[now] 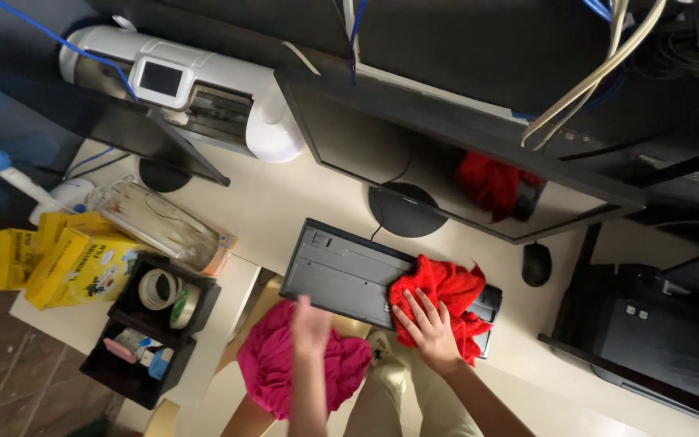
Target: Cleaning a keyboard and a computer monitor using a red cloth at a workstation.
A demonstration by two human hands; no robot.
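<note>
My right hand (429, 328) lies flat with fingers spread on a red cloth (446, 290), pressing it onto the right end of a dark grey keyboard (337, 275). The keyboard rests on a cream desk (285, 202), in front of a black monitor (414, 154). Seen edge-on, my left hand (311, 325) hovers at the keyboard's near edge and holds nothing. Under it, a pink cloth (273, 364) lies on my lap. The dark screen shows a red reflection of the cloth.
A black mouse (536, 264) sits right of the keyboard. A white machine (204, 89) stands at the back left. To the left are a black organiser with tape rolls (163, 301), yellow boxes (66, 259) and a clear packet (167, 226). A dark computer case (657, 332) stands at right.
</note>
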